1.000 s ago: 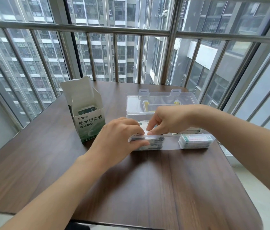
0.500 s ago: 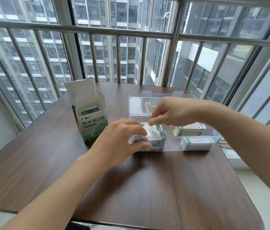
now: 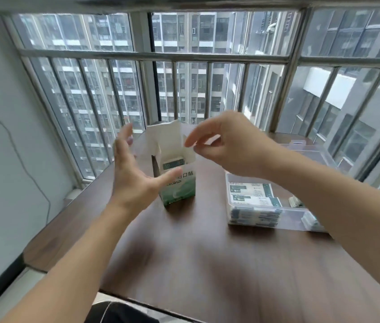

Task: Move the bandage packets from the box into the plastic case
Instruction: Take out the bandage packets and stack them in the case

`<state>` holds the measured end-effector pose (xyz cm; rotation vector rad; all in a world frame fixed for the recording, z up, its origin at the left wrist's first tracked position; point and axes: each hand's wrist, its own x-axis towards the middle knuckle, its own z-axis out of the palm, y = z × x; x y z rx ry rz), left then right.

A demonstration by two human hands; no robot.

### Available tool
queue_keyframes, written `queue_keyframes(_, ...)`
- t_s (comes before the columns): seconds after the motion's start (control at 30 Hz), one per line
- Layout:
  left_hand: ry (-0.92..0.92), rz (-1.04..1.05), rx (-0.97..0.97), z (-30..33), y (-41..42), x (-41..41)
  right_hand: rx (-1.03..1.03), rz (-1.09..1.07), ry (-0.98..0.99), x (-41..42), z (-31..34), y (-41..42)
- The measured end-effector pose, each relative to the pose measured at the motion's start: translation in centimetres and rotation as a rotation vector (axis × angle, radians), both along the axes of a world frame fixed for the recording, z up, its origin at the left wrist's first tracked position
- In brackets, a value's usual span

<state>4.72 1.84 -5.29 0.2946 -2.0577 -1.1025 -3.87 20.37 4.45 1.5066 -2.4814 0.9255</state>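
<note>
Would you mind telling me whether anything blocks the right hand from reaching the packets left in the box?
Nothing visible does. The box stands upright with its top flap folded back, and packets show in the open mouth. The right hand hovers just above and to the right of it, empty; the left hand is open beside the box.

Your green-and-white box (image 3: 177, 180) is standing upright with its flap open, one packet (image 3: 174, 163) showing inside. To its right, the clear plastic case (image 3: 287, 215) is holding stacked bandage packets (image 3: 252, 194) lying flat.
</note>
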Motion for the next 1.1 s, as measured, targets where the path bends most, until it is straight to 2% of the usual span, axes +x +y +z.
queue_keyframes(0.07, -0.198, -0.248, 0.33, -1.5, -0.5, -0.9, 0.126, -0.004, 0.111, 0.6, 0.4, -2.2)
queue_keyframes(0.13, -0.239, -0.382, 0.42, -2.9, -0.6, -1.7, 0.31, -0.026, 0.234, 0.8, 0.6, -4.1)
queue_keyframes(0.2, -0.194, -0.393, 0.353, -3.5, -0.6, -2.0, 0.482, -0.066, 0.338, 1.0, 0.7, -5.4)
queue_keyframes(0.3, -0.113, -0.398, 0.29, -3.2, -0.8, -1.7, 0.634, -0.1, 0.394, 1.5, 0.6, -5.9)
queue_keyframes(0.4, -0.077, -0.373, 0.171, -2.1, -1.0, -0.9, 0.613, -0.128, 0.364, 1.4, -0.4, -5.5)
queue_keyframes(0.5, -0.051, -0.34, 0.03, -0.6, -1.4, -0.4, 0.558, -0.052, 0.349, 1.4, -2.1, -5.7)
queue_keyframes(0.57, -0.075, -0.328, -0.065, 0.5, -1.7, -0.4, 0.604, -0.018, 0.316, 1.3, -2.8, -5.9)
queue_keyframes(0.67, -0.151, -0.325, -0.215, 1.9, -1.8, -0.5, 0.725, 0.038, 0.432, 1.0, -2.7, -6.2)
queue_keyframes(0.77, -0.171, -0.317, -0.252, 2.5, -2.2, -0.3, 0.721, 0.06, 0.45, 0.8, -2.2, -6.4)
queue_keyframes(0.97, -0.188, -0.307, -0.29, 2.8, -2.7, -0.2, 0.635, 0.196, 0.368, 0.9, -1.6, -6.8)
queue_keyframes(1.1, -0.201, -0.34, -0.245, 2.5, -3.2, -0.2, 0.751, 0.127, 0.329, 1.6, -1.5, -6.9)
